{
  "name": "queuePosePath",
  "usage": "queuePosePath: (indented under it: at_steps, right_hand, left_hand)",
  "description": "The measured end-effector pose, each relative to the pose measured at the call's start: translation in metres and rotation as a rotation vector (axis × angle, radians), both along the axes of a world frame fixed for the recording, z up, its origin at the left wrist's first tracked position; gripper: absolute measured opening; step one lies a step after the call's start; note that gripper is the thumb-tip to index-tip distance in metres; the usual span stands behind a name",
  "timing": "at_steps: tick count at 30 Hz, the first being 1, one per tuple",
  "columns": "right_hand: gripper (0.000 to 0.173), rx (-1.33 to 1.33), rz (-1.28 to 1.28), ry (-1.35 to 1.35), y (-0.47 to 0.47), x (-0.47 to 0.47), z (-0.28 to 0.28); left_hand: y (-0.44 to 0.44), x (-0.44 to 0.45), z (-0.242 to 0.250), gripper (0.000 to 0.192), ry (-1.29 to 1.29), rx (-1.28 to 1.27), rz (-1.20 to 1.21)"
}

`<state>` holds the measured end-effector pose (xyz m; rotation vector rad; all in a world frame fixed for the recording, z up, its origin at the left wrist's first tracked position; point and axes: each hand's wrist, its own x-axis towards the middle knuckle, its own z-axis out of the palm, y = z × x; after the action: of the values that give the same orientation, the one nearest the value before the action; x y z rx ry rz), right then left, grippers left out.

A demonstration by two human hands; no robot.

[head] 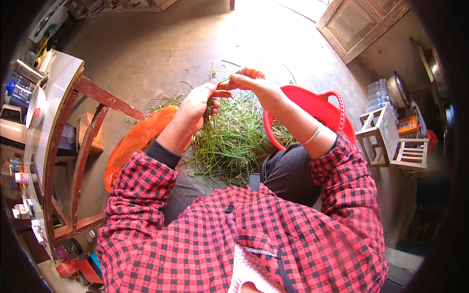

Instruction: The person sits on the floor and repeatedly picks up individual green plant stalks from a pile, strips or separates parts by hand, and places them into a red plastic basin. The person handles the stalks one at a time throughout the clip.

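My left hand (pixel 199 104) is closed around a small bunch of thin green stems (pixel 208 122), whose lower ends hang down from the fist. At the upper end of the bunch, my right hand (pixel 247 80) pinches a stem between thumb and fingers, close beside the left thumb. Below both hands a loose pile of green grass-like plants (pixel 231 143) lies on the floor between my knees. To its left lies an orange plastic bag (pixel 137 137), partly behind my left forearm. A red plastic basket (pixel 304 100) with a handle stands on the right; some greens show inside it.
On the left stands a table with a white top (pixel 60 73) and red wooden legs (pixel 110 99), carrying a bowl (pixel 35 107) and several containers. Small wooden stools (pixel 377 135) and a pack of plastic bottles (pixel 377 95) are at the right. A wooden door (pixel 361 27) stands at the upper right.
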<state>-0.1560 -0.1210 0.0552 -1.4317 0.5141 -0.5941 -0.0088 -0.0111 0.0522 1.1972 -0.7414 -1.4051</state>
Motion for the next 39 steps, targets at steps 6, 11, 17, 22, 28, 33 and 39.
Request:
queuePosePath:
  at_steps: [6, 11, 17, 22, 28, 33, 39]
  right_hand:
    - [0.021, 0.013, -0.041, -0.047, -0.010, -0.008, 0.001]
    - [0.020, -0.015, -0.102, -0.050, -0.015, -0.010, 0.003]
    - [0.015, 0.014, -0.170, -0.129, -0.027, -0.019, 0.004]
    - [0.016, 0.054, -0.163, -0.185, -0.038, -0.026, 0.006]
    - [0.020, -0.015, 0.009, -0.079, -0.014, -0.016, 0.006]
    - [0.019, 0.025, 0.005, -0.014, 0.002, -0.010, 0.008]
    - [0.023, 0.030, 0.009, -0.021, 0.005, -0.005, 0.006]
  left_hand:
    - [-0.002, 0.009, -0.007, 0.028, 0.262, 0.000, 0.234]
    - [-0.001, 0.011, -0.013, 0.022, 0.165, 0.024, 0.389]
    - [-0.002, 0.027, -0.015, 0.017, 0.100, 0.006, 0.613]
    - [-0.004, 0.032, -0.010, 0.011, 0.061, -0.175, 0.552]
    - [-0.004, -0.001, 0.001, 0.023, -0.283, -0.186, 0.052]
    - [-0.003, -0.006, 0.003, 0.021, -0.287, -0.161, 0.037]
    - [-0.006, -0.010, -0.004, 0.019, -0.284, -0.236, 0.150]
